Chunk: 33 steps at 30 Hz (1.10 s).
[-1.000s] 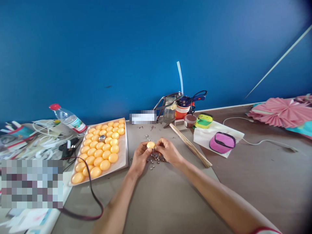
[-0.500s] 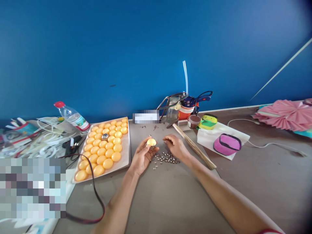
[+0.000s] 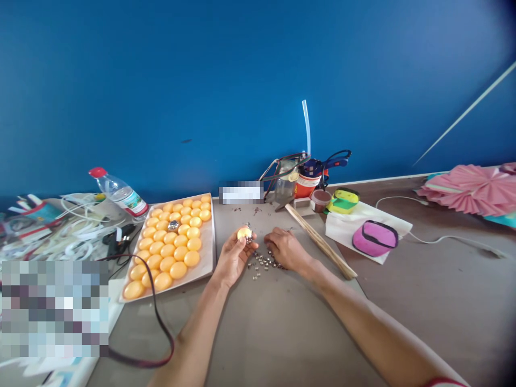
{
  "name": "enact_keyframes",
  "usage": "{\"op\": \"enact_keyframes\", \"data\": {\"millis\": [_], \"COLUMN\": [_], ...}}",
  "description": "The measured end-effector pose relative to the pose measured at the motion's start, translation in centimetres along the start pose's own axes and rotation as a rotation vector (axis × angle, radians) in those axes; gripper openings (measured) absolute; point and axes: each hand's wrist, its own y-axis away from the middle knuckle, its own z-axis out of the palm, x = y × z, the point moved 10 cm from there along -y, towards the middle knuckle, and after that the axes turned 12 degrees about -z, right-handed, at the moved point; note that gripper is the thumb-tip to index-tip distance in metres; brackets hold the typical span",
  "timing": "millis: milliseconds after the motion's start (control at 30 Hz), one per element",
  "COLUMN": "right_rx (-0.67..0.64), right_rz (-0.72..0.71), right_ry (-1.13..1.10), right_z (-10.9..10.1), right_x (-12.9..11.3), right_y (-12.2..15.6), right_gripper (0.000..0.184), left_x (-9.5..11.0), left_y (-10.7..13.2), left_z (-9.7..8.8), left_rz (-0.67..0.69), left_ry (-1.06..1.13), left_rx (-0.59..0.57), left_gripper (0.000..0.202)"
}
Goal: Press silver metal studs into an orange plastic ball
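Note:
My left hand [image 3: 234, 258] is closed around a pale orange ball [image 3: 243, 234], probably a table tennis ball, with small shiny pieces on its right side. To the right, my right hand [image 3: 287, 250] reaches down with curled fingers at a pile of small shiny silver pieces [image 3: 264, 261]. Its fingertips touch or hover over the pile, and what they pinch, if anything, is hidden. On my left lies a shallow white tray [image 3: 207, 244] with rows of similar orange balls [image 3: 167, 251]. Among them sits one silver-covered ball [image 3: 173, 226].
A bundle of thin sticks [image 3: 320, 242] lies right of my right hand. Behind stand a glass jar [image 3: 285, 185], an orange cup [image 3: 307, 188] and a brown tub [image 3: 321, 200]. A pink mesh piece [image 3: 375, 238] rests on white paper. A dark cable [image 3: 161, 312] loops before the tray.
My right hand has moved down and slightly left onto the pile of shiny pieces. My left hand has shifted the ball slightly left and turned it.

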Motion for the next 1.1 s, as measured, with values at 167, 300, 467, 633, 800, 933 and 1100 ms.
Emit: {"op": "enact_keyframes", "data": {"millis": [167,300,467,633,800,933,1100], "right_rx": [-0.023,-0.083,-0.13,-0.159,-0.204,-0.185,-0.073], "right_rz": [0.025,0.023,0.008,-0.024,-0.052,-0.048,-0.047], "right_ry": [0.049,0.095,0.096,-0.001,-0.028,-0.061,-0.154], "right_z": [-0.1,0.3,0.6,0.9,1.1,1.0,0.6], "right_x": [0.2,0.3,-0.1,-0.6,-0.9,-0.8,-0.6], "right_y": [0.0,0.0,0.1,0.1,0.1,0.1,-0.1], "right_gripper": [0.023,0.024,0.023,0.024,0.021,0.018,0.016], "left_x": [0.3,0.4,0.4,0.5,0.7,0.7,0.6], "left_y": [0.1,0.1,0.1,0.1,0.1,0.1,0.0], "left_z": [0.2,-0.1,-0.5,-0.5,-0.5,-0.5,-0.7], "left_rz": [0.023,0.02,0.027,0.039,0.05,0.045,0.029], "left_ry": [0.008,0.022,0.046,0.06,0.065,0.075,0.067], "left_rx": [-0.028,-0.005,0.033,0.029,0.028,0.04,0.054], "left_gripper": [0.034,0.032,0.032,0.024,0.019,0.02,0.023]}}
